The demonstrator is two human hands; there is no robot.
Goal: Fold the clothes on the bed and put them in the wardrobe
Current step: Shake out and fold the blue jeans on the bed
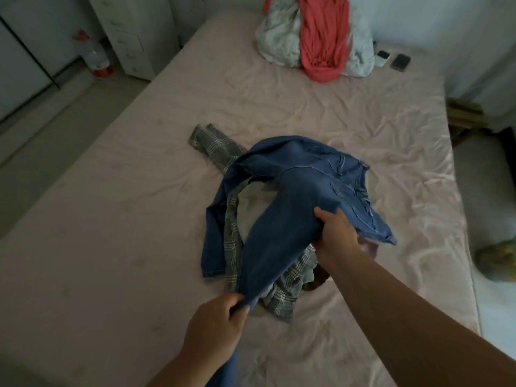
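The bed (349,129) carries a wrinkled pale pink sheet. At its far end sits a heap of pale and coral clothes (315,40). Mid-bed, blue jeans (282,199) lie over a grey plaid garment (215,143). The right hand (337,233) grips the jeans near the waist; the left hand (215,328) pinches 1 leg's lower end.

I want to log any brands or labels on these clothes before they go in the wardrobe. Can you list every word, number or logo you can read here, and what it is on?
None can be read.
Blue jeans, held by both hands: no legible tag or brand patch.
Grey plaid garment: pattern only, no text.
Red garment and pale clothes in the far pile: no print visible.
Two dark flat items on the bed: too small to read.
Bottle on the floor: label blurred.
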